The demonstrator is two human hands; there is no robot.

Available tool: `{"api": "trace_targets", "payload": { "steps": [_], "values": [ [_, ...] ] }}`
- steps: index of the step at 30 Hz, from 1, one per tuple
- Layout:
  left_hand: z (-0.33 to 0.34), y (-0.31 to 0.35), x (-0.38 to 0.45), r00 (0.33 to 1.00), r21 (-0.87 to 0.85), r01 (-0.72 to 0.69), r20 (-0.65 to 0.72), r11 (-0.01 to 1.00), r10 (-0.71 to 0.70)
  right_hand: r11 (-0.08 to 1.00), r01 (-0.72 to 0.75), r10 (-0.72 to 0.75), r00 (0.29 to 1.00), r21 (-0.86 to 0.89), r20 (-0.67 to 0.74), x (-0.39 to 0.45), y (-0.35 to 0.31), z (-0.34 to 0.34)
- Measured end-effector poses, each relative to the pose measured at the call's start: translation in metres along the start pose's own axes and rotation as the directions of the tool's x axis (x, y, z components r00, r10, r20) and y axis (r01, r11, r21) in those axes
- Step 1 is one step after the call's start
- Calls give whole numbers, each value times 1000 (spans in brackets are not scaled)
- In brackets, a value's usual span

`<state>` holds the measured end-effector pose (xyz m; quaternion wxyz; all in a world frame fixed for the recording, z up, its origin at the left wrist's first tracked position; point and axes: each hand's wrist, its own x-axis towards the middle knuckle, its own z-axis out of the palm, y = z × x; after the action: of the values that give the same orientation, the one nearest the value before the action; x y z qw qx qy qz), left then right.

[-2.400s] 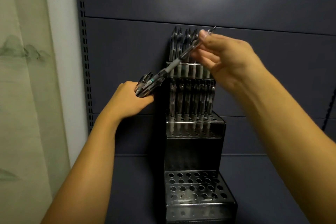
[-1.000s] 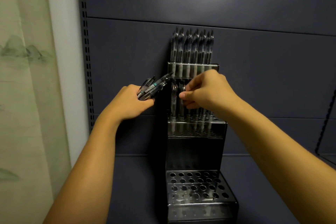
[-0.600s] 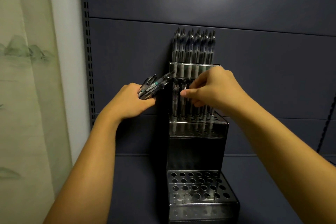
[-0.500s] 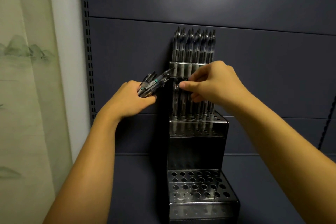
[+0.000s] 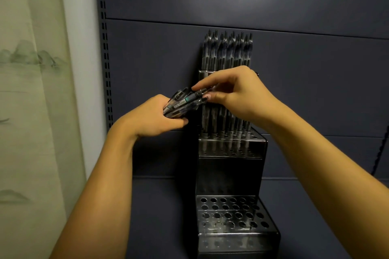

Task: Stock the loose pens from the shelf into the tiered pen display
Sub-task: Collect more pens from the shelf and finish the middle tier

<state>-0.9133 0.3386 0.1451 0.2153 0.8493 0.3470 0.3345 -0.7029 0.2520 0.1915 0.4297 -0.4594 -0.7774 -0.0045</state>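
Left hand [image 5: 154, 118] grips pen bundle [image 5: 182, 102] — right hand [image 5: 235, 92] pinches one pen's tip.

Pen bundle [image 5: 181, 104] left of display [image 5: 231, 147]; pens in top 2 tiers.

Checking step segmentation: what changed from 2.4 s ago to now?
The right hand set its pen into the tiered pen display, then moved left to the bundle of pens, where thumb and forefinger now pinch the tip of the next pen. The left hand kept its grip on the bundle beside the display. The bottom tier's visible holes stayed empty.
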Motion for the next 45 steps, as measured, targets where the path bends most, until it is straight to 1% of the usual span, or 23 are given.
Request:
{"api": "trace_targets", "payload": {
  "steps": [3,5,8,12,14,16,18,21,23,25,28,31,33,37,45],
  "values": [
    [-2,0,-2,999,-24,-4,35,1000,5,999,44,-45,999,28,30,0,2,-2],
    [-3,2,-3,999,-61,-8,52,998,11,995,63,-65,998,79,23,0,3,-1],
    [-2,4,-3,998,-81,-15,59,997,20,984,90,-86,996,156,-35,-1,6,1],
    [-1,3,-1,998,-82,-12,62,997,17,975,150,-134,985,164,-105,-3,8,3],
    [-2,2,-1,998,-66,-14,65,998,19,961,156,-124,981,229,-148,-4,10,5],
    [-3,-2,-2,999,-31,-5,45,999,7,908,163,-77,970,385,-229,-2,11,1],
    [-4,-8,-2,1000,-16,6,10,1000,-5,843,187,-31,953,504,-301,0,11,-9],
    [-5,-15,0,999,-28,31,-31,999,-32,736,166,61,949,656,-309,0,7,-25],
    [-4,-16,2,997,-8,48,-56,999,-49,691,151,100,948,707,-301,-2,5,-32],
    [-2,-17,4,996,15,63,-67,998,-62,705,135,116,946,696,-301,-4,4,-36],
    [-1,-20,7,995,67,82,-54,994,-78,763,96,155,933,639,-326,-6,8,-41],
    [0,-19,8,996,99,88,-40,991,-85,860,-16,204,927,509,-315,-5,14,-42],
    [1,-19,8,995,74,102,-17,992,-101,889,-98,247,926,448,-287,-5,20,-40],
    [1,-21,9,998,138,67,6,988,-68,899,-183,302,918,398,-259,-6,29,-33],
    [1,-20,9,998,138,53,16,989,-55,909,-242,319,928,338,-194,-8,29,-22]
  ]
}}
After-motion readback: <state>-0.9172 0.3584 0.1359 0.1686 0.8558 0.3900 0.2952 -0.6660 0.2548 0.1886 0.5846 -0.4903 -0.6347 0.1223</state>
